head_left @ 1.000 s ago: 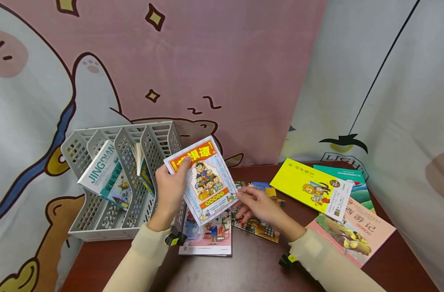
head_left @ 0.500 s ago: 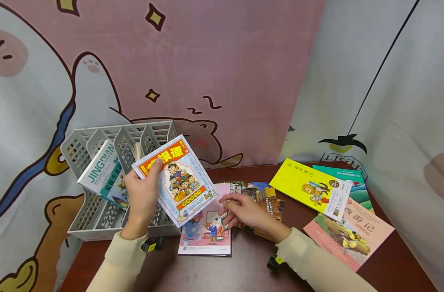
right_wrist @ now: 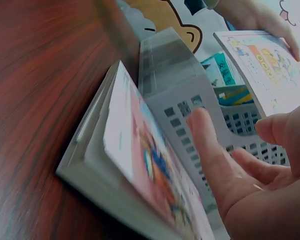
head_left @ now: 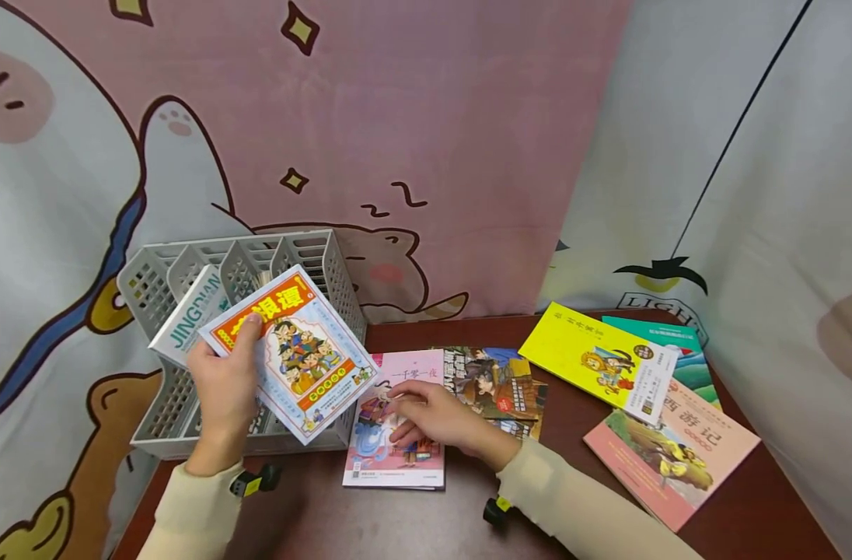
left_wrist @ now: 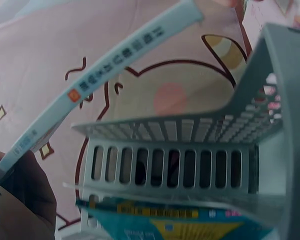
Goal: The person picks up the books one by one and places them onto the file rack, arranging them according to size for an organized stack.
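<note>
Your left hand [head_left: 226, 385] pinches the white and orange book [head_left: 314, 362], with your thumb flat on the front cover. The book is up in the air, in front of part of the gray rack [head_left: 188, 447]. Your right hand [head_left: 440, 416] holds nothing. The right wrist view shows its fingers spread apart; whether they touch the pink book [head_left: 370, 451] below, you can't tell.

The left wrist view shows the writing on your book's thin back edge, which the head view doesn't. The right wrist view shows a blue and yellow book [right_wrist: 236, 95] in the rack, mostly hidden in the head view.

One second ago, your right hand was by the corner of your book. Now your book is farther left, and your right hand is over the pink book.
</note>
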`<state>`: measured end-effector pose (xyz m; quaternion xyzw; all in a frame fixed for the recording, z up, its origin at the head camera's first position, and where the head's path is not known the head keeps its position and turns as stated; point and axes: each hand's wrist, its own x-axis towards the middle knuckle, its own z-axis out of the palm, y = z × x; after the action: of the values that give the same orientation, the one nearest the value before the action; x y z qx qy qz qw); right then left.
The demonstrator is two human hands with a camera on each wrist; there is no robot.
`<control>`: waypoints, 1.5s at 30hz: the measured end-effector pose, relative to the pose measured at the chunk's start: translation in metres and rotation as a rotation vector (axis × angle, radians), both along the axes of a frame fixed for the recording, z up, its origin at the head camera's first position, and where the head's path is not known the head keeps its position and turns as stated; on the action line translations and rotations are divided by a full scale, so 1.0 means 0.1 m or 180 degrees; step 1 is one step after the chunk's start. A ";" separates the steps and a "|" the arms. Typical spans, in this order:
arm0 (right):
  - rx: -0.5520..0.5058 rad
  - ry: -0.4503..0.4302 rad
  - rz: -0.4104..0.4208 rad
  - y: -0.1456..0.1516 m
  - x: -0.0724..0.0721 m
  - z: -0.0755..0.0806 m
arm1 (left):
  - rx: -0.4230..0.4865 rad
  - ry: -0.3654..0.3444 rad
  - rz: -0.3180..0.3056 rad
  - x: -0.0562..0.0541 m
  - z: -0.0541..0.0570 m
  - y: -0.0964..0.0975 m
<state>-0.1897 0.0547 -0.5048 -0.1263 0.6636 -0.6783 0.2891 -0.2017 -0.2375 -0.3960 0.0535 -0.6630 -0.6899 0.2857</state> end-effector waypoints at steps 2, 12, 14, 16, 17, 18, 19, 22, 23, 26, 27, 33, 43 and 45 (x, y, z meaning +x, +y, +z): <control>-0.0049 -0.0001 0.0026 -0.08 -0.01 0.02 | 0.0043 0.0000 0.0061 0.02 -0.01 -0.06; 0.0148 0.0366 -0.0121 -0.58 0.00 0.04 | 0.0151 -0.0113 0.0398 0.11 -0.05 -0.38; 0.0359 0.0599 -0.0167 -0.65 -0.02 0.03 | 0.0212 -0.0133 0.0454 0.12 -0.07 -0.42; 0.0604 0.0859 -0.0230 -0.72 -0.03 0.02 | 0.0263 -0.0144 0.0503 0.14 -0.09 -0.46; 0.0729 0.0973 -0.0276 -0.75 -0.04 0.01 | 0.0287 -0.0151 0.0520 0.14 -0.11 -0.48; 0.0858 0.1069 -0.0322 -0.78 -0.05 0.00 | 0.0318 -0.0152 0.0539 0.15 -0.12 -0.49; 0.0956 0.1123 -0.0362 -0.81 -0.06 -0.01 | 0.0355 -0.0161 0.0556 0.16 -0.14 -0.51; 0.1096 0.1168 -0.0452 -0.87 -0.08 -0.04 | 0.0446 -0.0152 0.0614 0.17 -0.15 -0.55; 0.1110 0.1169 -0.0475 -0.89 -0.09 -0.04 | 0.0469 -0.0145 0.0636 0.17 -0.15 -0.57; 0.1108 0.1200 -0.0525 -0.94 -0.12 -0.10 | 0.0535 -0.0114 0.0715 0.19 -0.14 -0.63; 0.1138 0.1267 -0.0547 -0.97 -0.14 -0.15 | 0.0560 -0.0084 0.0748 0.19 -0.13 -0.65; 0.1344 0.1482 -0.0724 -1.10 -0.19 -0.38 | 0.0670 0.0185 0.0900 0.22 -0.05 -0.82; 0.1352 0.1264 -0.0707 -1.06 -0.12 -0.23 | 0.0629 0.0616 0.1030 0.26 0.18 -0.96; 0.1342 0.1247 -0.0690 -1.06 -0.12 -0.23 | 0.0587 0.0687 0.1079 0.28 0.22 -0.97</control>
<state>-0.2015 -0.0509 -0.5274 -0.1204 0.8424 -0.5153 0.1014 -0.1738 -0.3344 -0.3739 0.1160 -0.5441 -0.6914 0.4609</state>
